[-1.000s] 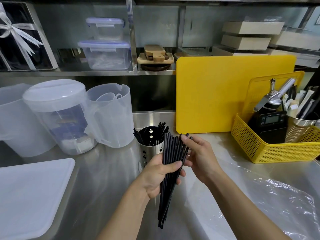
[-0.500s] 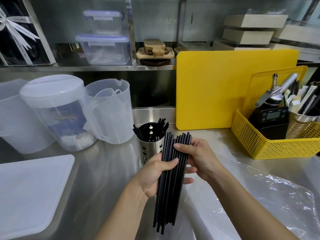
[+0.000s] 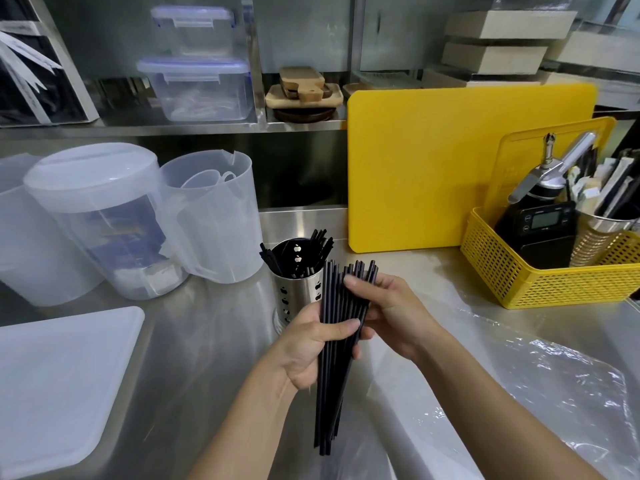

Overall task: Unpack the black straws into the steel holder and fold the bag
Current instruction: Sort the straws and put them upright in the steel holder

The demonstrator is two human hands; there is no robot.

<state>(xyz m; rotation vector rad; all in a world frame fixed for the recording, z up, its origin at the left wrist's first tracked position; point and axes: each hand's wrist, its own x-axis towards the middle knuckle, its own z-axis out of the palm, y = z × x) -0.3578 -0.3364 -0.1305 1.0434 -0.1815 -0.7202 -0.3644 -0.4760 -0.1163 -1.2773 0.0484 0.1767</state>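
A bundle of black straws (image 3: 329, 393) stands nearly upright in front of me, just right of and nearer than the steel holder (image 3: 297, 292). My left hand (image 3: 308, 351) grips the bundle around its middle. My right hand (image 3: 388, 313) pinches the upper ends from the right, thumb on top. The perforated holder has several black straws leaning around its rim. The clear plastic bag (image 3: 519, 393) lies flat and crumpled on the steel counter under and to the right of my right arm.
Translucent jugs (image 3: 211, 216) and a lidded pitcher (image 3: 93, 220) stand left of the holder. A white board (image 3: 62, 386) lies front left. A yellow cutting board (image 3: 460, 164) leans at the back; a yellow basket (image 3: 554, 278) with a scale and tools sits right.
The bundle has been squared up from a slanted fan to a tighter, more upright bunch. My right thumb moved over the upper ends. The view tilted slightly down.
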